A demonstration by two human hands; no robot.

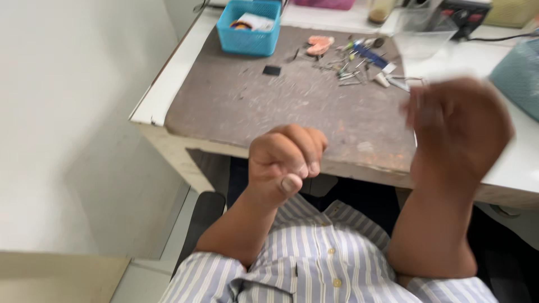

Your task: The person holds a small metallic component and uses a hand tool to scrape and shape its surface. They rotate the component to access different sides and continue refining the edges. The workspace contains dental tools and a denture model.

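My left hand (286, 160) is raised in front of my chest, curled into a loose fist with nothing visible in it. My right hand (457, 132) is lifted higher at the right and is blurred by motion; its back faces the camera, so I cannot see whether the fingers hold anything. Both hands hover over the near edge of a worn brown mat (292, 106) on a white worktable (154, 104). I wear a striped short-sleeved shirt (320, 258).
A blue plastic basket (250, 25) stands at the mat's far left. A pink denture model (320, 45) and several small metal tools (359, 64) lie at the far middle. A clear plastic container (424, 33) and a teal basket (519, 76) sit at right. A small black square (272, 70) lies on the mat.
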